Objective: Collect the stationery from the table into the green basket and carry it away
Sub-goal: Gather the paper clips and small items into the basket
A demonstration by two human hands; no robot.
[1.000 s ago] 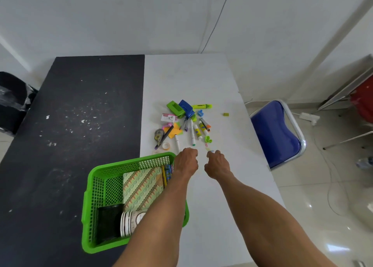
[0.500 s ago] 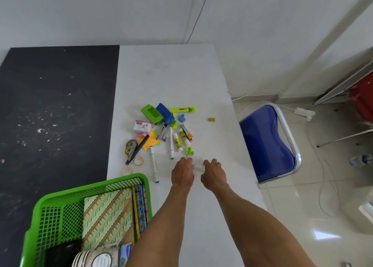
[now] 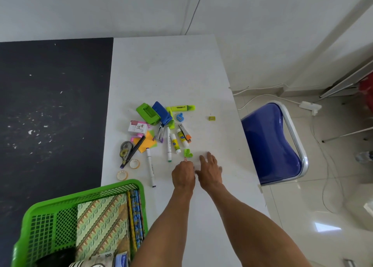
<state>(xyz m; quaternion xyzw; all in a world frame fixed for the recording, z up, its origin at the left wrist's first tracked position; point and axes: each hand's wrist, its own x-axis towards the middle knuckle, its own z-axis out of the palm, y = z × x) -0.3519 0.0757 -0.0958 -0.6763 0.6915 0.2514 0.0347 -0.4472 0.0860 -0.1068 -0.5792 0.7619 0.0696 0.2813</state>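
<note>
Your view has swung right and forward over the last second. The desk point(image 3: 171, 69) now fills the frame, and the green basket point(image 3: 80, 196) has slid to the lower-left corner, partly cut off and well apart from your hands. Both arms have reached further in. Your right hand point(image 3: 210, 172) has gone from a loose curl to an open grip, fingers spread flat on the white surface and holding nothing. Your left hand point(image 3: 183, 176) sits just beside it, fingers curled under and tips just below the green clip point(image 3: 188, 153); I cannot tell whether that grip has closed on anything small. My guess is you are going after the tiny loose pieces at the near edge of the pile, with almost everything else still to collect. In the basket a patterned notebook point(image 3: 103, 222) lies flat with pencils point(image 3: 137, 216) along its right side. The pile lies on the white half, beyond your hands: a green hole punch point(image 3: 147, 113) touching a blue punch point(image 3: 162, 112), a white and pink box point(image 3: 138, 128), orange sticky notes point(image 3: 148, 144) under a black pen point(image 3: 133, 151), a correction tape roller point(image 3: 125, 149), a yellow highlighter point(image 3: 182, 107), two white markers point(image 3: 169, 143), two glue sticks point(image 3: 175, 143), two tape rolls point(image 3: 134, 163) near the basket rim, a blue sharpener point(image 3: 179, 117), and a small yellow-green sharpener point(image 3: 211, 118) alone to the right.
</note>
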